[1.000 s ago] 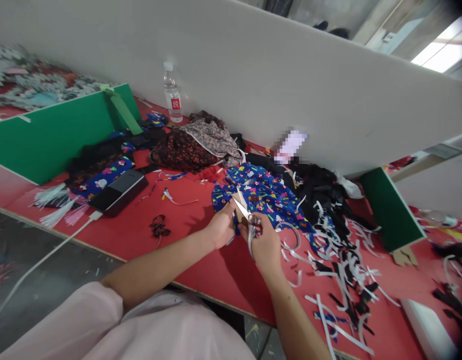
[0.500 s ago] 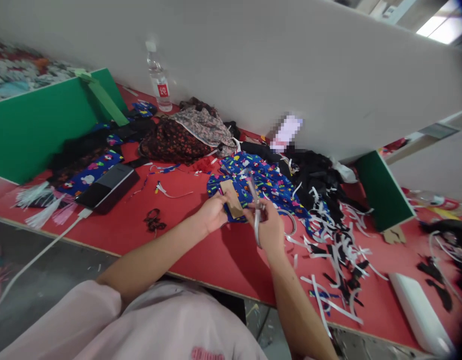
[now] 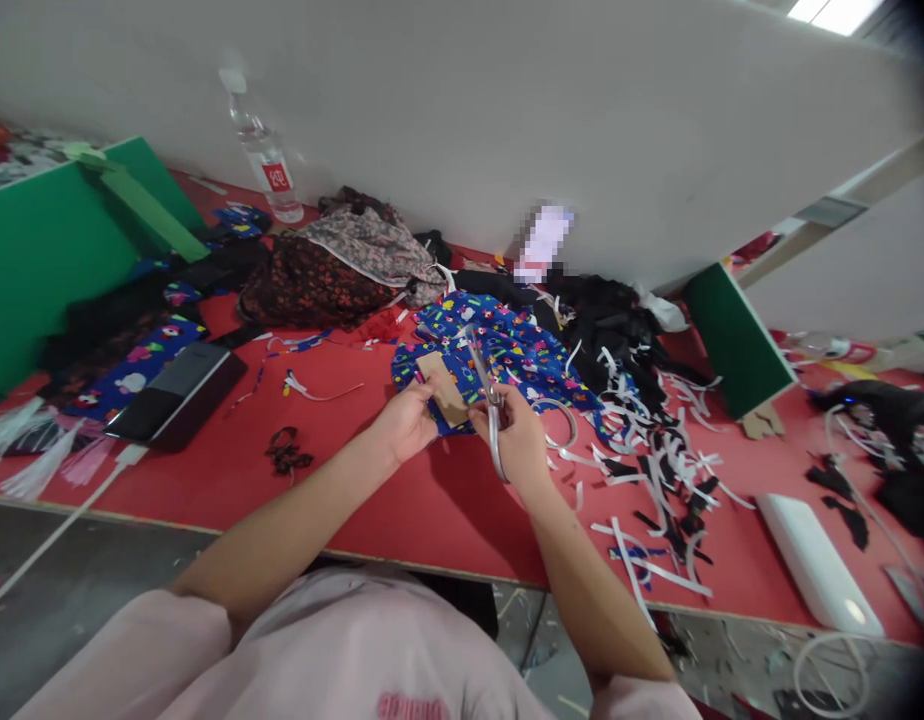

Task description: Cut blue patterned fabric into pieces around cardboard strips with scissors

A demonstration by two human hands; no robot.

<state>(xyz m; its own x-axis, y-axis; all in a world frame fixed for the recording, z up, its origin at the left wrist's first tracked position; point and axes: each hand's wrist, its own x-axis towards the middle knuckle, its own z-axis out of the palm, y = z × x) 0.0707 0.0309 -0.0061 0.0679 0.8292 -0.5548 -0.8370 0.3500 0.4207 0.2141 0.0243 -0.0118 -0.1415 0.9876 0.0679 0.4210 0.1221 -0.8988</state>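
Observation:
My left hand pinches the left edge of a flat tan piece, like cardboard, held over the blue patterned fabric. In my right hand is a pair of silver scissors, blades pointing up and away across the fabric. The fingertips of that hand are at the lower right of the tan piece; whether they grip it too I cannot tell. Under and behind both hands the blue fabric lies bunched on the red table. Close to my right hand rests a round white roll or ring.
White and black strip scraps spread to the right, near a white power bank. A black device with a cable sits left. Behind are a water bottle, dark floral cloth and a phone. Green dividers flank the table.
The view has shifted slightly, so the table's things appear further left. Both hands keep their holds on the tan piece and the scissors, with little change between them.

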